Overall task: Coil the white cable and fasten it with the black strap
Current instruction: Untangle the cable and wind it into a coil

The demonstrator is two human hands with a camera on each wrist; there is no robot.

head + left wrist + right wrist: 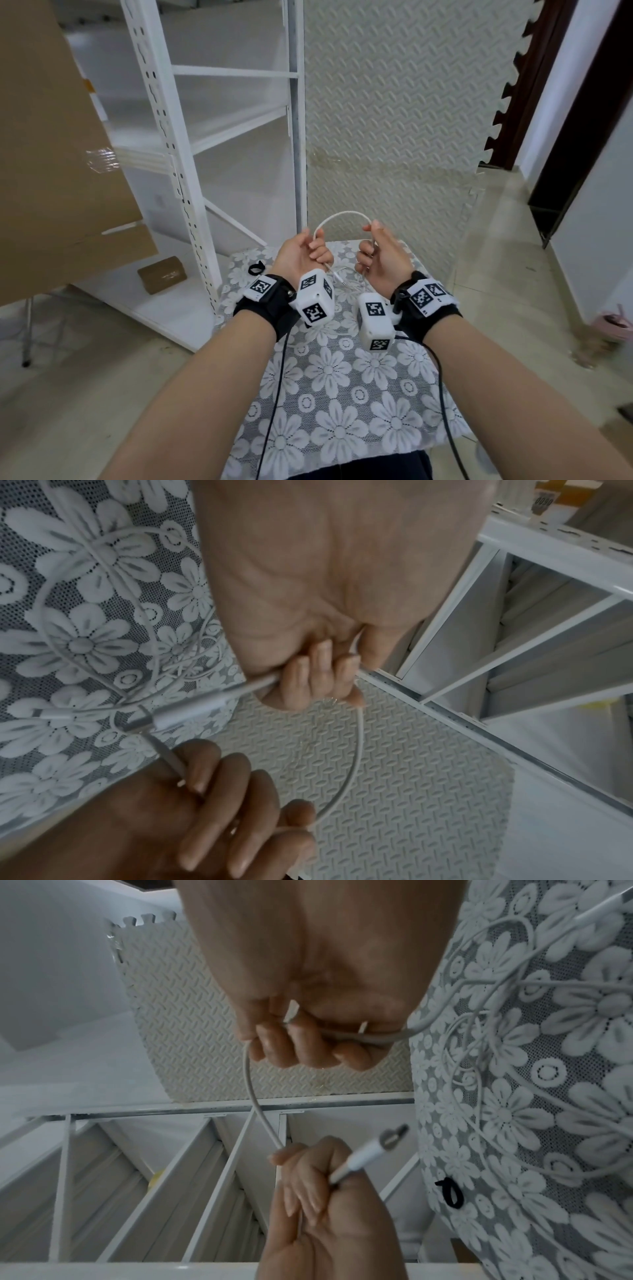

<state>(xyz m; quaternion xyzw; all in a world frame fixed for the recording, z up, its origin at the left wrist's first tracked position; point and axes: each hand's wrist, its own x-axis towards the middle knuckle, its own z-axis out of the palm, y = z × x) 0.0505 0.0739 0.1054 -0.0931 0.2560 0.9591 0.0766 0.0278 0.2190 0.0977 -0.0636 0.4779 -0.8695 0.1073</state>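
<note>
Hands: left hand and right hand, 2 fists curled round the cable.
Cable: light, limp, springy; hold near plug.
Strap: untouched on cloth.

Bare forearms, no sleeves; each wrist bound by a broad black fabric wrist strap, the right one likewise; each strap carries a flat white tag printed with black square-code markers; a white rounded camera block with the same markers sits inside each wrist; a thin black lead trails from each strap.
</note>
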